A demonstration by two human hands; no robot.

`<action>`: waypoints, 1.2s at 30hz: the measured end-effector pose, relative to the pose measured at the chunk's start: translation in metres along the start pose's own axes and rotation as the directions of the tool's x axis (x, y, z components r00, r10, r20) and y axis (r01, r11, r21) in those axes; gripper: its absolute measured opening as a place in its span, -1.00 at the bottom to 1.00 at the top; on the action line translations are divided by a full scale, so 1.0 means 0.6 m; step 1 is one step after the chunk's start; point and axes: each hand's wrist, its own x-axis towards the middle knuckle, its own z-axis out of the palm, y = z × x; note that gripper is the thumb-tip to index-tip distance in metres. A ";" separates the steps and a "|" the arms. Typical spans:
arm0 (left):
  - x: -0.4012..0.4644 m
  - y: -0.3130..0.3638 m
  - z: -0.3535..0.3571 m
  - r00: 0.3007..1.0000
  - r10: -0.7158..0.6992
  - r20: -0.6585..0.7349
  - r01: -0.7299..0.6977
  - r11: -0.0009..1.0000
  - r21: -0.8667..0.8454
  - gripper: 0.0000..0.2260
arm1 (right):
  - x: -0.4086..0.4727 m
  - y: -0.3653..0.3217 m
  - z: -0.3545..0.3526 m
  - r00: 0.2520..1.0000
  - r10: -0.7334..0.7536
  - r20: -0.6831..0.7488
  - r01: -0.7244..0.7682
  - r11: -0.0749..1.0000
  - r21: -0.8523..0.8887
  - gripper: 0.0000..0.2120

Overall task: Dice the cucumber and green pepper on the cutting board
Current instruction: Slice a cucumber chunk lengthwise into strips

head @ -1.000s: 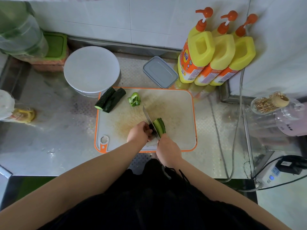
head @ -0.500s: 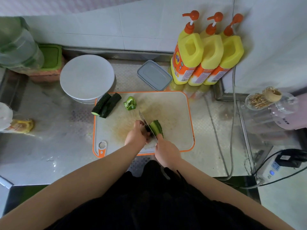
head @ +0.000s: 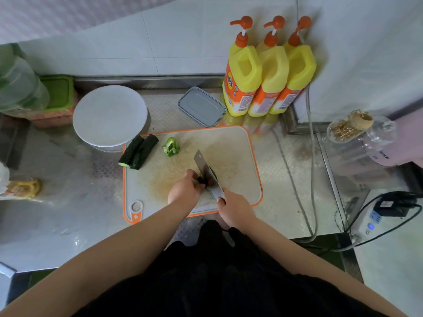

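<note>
A white cutting board (head: 235, 145) with an orange rim lies on the steel counter. My right hand (head: 235, 208) grips the handle of a cleaver (head: 207, 173), whose blade stands over a cucumber piece (head: 214, 173) mid-board. My left hand (head: 185, 189) holds that cucumber piece with curled fingers, right beside the blade. Two dark cucumber lengths (head: 138, 152) lie across the board's far left corner. A green pepper piece (head: 170, 147) sits just right of them.
A white round lid (head: 109, 115) covers a bowl behind the board's left corner. A grey lidded box (head: 201, 106) and three yellow pump bottles (head: 267, 74) stand at the back. Cables (head: 311, 179) and a power strip (head: 375, 219) run along the right.
The cleaver blade has tilted and now covers most of the cucumber piece that showed to its right before. Both hands stay at the same spot on the board.
</note>
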 end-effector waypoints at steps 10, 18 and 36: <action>0.023 -0.007 -0.020 0.942 0.334 0.041 -0.326 0.873 0.364 -0.51 | -0.024 0.027 -0.034 0.996 0.030 -0.079 -0.015 0.983 0.186 -0.77; 0.050 -0.011 -0.031 0.723 0.636 0.269 -0.645 0.482 0.592 -0.58 | -0.022 0.045 -0.035 0.993 0.075 -0.088 -0.054 0.975 0.216 -0.61; 0.030 -0.030 -0.088 0.818 0.382 0.430 -0.570 0.640 0.516 -0.82 | -0.015 0.040 -0.024 0.997 0.019 -0.080 -0.004 0.981 0.193 -0.78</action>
